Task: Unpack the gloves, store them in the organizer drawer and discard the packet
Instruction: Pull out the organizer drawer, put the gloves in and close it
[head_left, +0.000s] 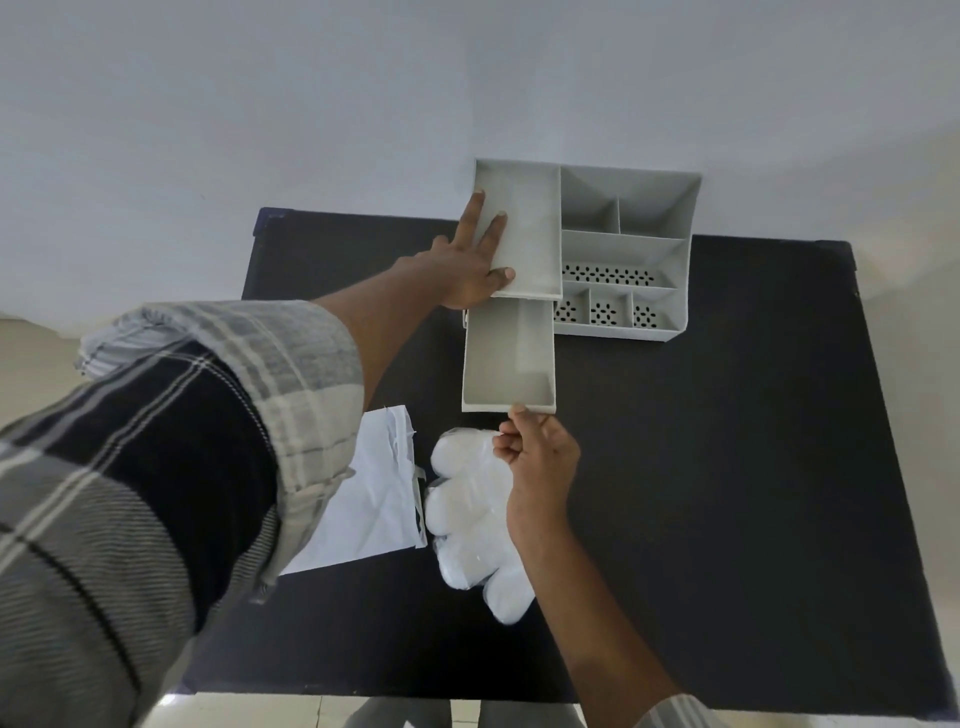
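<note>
Head view: my left hand (467, 270) lies flat, fingers spread, steadying the grey plastic organizer (623, 260); right hand (540, 457) fingers pinch the pulled-out grey drawer (509, 364) front. Clear plastic gloves (467, 519) and white packet (374, 499) wait on the black worktop (727, 467). I'd pull straight, then drop gloves in.

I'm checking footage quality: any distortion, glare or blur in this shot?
Head view: wide-angle bending curves the table edges; light is soft and even, no hard glare; the gloves look slightly washed out; the near left sleeve is a little soft.
</note>
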